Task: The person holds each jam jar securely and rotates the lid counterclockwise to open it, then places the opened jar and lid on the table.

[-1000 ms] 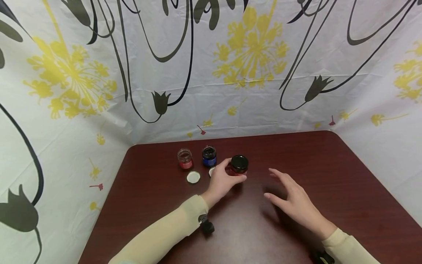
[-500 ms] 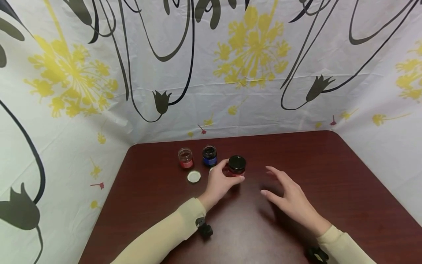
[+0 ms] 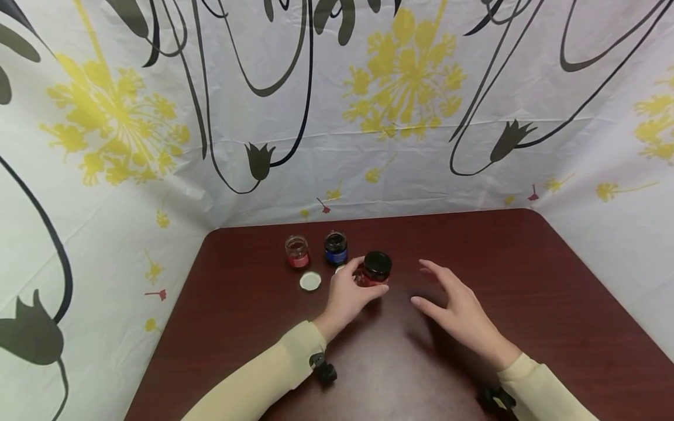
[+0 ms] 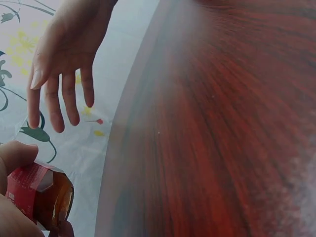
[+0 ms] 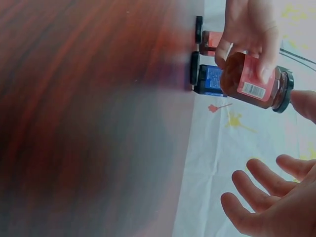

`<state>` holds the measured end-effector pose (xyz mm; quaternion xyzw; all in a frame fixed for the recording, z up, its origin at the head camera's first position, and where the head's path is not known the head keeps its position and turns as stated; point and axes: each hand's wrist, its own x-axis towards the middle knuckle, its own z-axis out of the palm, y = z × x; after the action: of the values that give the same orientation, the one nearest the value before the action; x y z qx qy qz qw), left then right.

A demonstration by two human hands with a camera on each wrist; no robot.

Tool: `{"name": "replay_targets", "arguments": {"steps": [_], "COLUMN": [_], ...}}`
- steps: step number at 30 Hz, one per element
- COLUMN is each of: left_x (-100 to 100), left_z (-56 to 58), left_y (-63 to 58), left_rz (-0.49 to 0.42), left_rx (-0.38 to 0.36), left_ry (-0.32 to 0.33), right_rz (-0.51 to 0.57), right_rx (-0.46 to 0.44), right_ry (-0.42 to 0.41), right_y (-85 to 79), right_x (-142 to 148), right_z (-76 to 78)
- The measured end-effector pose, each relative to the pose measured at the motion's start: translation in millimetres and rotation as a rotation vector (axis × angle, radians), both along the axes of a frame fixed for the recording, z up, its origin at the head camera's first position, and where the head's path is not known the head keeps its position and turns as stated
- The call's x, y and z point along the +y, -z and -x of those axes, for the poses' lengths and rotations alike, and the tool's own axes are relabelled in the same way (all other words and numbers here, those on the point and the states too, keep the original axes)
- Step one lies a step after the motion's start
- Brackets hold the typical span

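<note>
My left hand (image 3: 346, 301) grips a small glass jar (image 3: 377, 269) by its side, thumb and fingers curled round it. The jar has a black lid on top and a red label; the right wrist view shows a barcode on that label. Held up off the table, the jar leans slightly. To its right hovers my right hand (image 3: 463, 316), fingers and thumb spread with nothing between them, a short gap from the jar. The right wrist view shows its thumb close by the black lid (image 5: 283, 92).
Behind the left hand stand a lidless jar with a red label (image 3: 297, 252) and one with a blue label (image 3: 336, 248). A lid (image 3: 310, 281) lies white side up before them; another is mostly hidden by the left hand. Patterned cloth (image 3: 337, 117) hangs round the dark wooden table (image 3: 474, 245).
My right hand has moved left, closer to the jar. The left hand has shifted slightly left and toward me, still holding the jar.
</note>
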<state>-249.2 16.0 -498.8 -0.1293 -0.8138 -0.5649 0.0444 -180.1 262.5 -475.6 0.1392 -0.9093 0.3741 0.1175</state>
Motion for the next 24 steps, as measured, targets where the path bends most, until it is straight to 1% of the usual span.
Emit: {"name": "replay_targets", "arguments": {"steps": [4, 9, 14, 18, 24], "left_x": [-2, -4, -7, -8, -9], "left_z": [-1.7, -3.4, -4.9, -5.7, -8.8], "left_y": [1.0, 1.3, 0.4, 1.6, 1.4], "left_rz": [0.001, 0.035, 0.057, 0.066, 0.087], "left_rx": [0.021, 0.04, 0.067, 0.069, 0.077], "left_ry": [0.005, -0.003, 0.007, 0.019, 0.027], "right_rz": [0.007, 0.008, -0.003, -0.013, 0.0], "right_rx": [-0.006, 0.006, 0.007, 0.022, 0.013], "right_ry": [-0.004, -0.012, -0.02, -0.027, -0.051], "right_y": [-1.0, -2.2, -7.8, -12.6, -18.8], "right_x": [-2, -5, -8, -11, -17], "right_z": [2.9, 7.1, 11.4, 15.1, 18.8]}}
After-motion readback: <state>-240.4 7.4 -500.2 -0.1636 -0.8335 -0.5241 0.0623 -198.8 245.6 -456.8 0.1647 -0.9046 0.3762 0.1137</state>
